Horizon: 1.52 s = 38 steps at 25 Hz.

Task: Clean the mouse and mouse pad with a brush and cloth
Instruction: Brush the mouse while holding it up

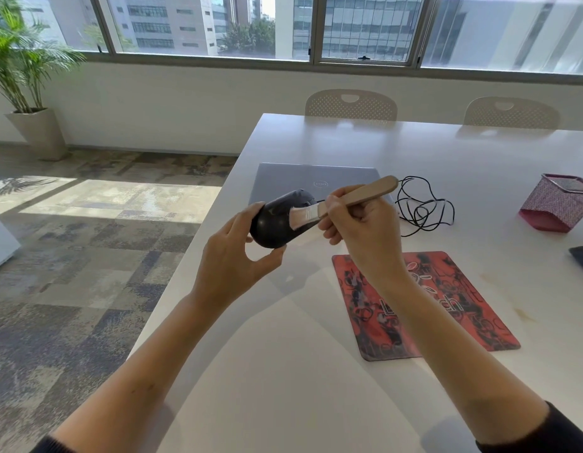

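White table (316, 371) by the windows: the black mouse (277, 223) is lifted above its left edge, long axis tilted up and away, pinched in the left hand (237, 253). From the right, the right hand (358, 230) grips the brush (345, 199), bristles touching the shell. The mouse pad (447, 289) lies nearer the right arm.

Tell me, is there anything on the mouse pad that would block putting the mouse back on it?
Nothing visible does. The mouse pad lies bare; only the right forearm crosses above it. The left hand holds the mouse up.
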Each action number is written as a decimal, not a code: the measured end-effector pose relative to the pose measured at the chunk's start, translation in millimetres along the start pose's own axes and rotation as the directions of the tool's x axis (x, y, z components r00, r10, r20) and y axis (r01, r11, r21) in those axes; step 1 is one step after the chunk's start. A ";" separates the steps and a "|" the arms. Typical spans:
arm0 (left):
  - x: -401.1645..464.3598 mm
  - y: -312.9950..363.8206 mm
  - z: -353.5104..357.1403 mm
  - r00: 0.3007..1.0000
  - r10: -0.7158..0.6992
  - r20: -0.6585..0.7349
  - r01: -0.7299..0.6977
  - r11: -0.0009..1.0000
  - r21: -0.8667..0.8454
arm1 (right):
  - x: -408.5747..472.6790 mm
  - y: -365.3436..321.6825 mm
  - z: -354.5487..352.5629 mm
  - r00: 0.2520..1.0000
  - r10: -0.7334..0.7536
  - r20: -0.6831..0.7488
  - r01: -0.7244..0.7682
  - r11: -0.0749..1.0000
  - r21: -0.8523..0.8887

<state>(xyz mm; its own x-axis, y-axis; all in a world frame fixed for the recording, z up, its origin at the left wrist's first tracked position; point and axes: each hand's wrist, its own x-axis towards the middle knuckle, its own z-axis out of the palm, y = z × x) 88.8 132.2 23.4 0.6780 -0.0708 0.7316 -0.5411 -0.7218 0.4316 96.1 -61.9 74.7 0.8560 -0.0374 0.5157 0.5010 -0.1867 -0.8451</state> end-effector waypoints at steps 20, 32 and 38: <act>5.0 -3.8 -7.1 0.990 -0.125 -0.061 0.111 0.973 -0.203 | -10.4 8.9 -1.4 0.974 -0.227 -0.016 0.225 0.972 -0.070; 5.1 -8.1 -11.6 1.000 -0.028 -0.013 0.027 0.996 -0.085 | 10.8 9.3 -16.0 0.993 0.037 -0.109 -0.031 0.998 0.056; 6.0 -9.4 -16.5 0.997 -0.081 -0.011 0.080 0.991 -0.105 | 5.2 14.2 -11.1 0.999 0.039 -0.015 -0.038 0.996 0.080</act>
<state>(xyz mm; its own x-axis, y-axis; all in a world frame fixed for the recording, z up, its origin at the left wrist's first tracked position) 89.7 150.0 32.4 0.7142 -0.0043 0.7000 -0.5346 -0.6489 0.5414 106.3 -75.6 67.0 0.8729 -0.0593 0.4843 0.4769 -0.1064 -0.8725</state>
